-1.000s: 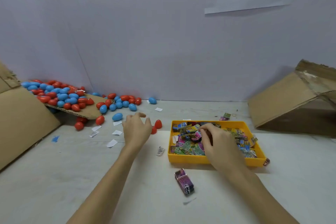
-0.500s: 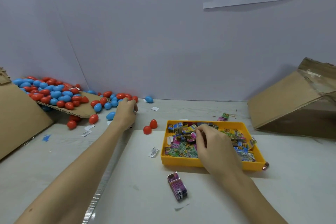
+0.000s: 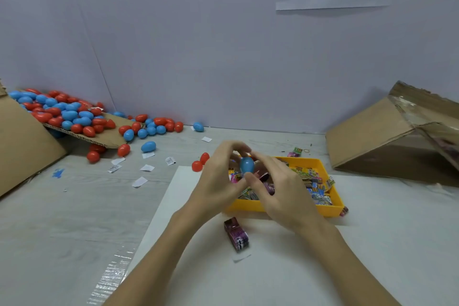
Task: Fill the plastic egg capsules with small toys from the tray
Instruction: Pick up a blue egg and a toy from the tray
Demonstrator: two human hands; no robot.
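1. Near edge of bench: one small toy pack lies alone, w/ no hand on it.
2. Mid bench: left hand & right hand both curl round one blue egg, held up just over the yellow tray of toys.
3. Step looks like opening the egg. Next: pull halves apart, push a toy in.
4. Far left corner: big pile of eggs, red & blue.

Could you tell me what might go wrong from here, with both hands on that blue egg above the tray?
The blue plastic egg capsule is pinched only by the fingertips of the left hand and right hand, so it could slip into the yellow plastic tray. The purple toy packet on the white sheet lies just under the forearms and might get knocked aside.
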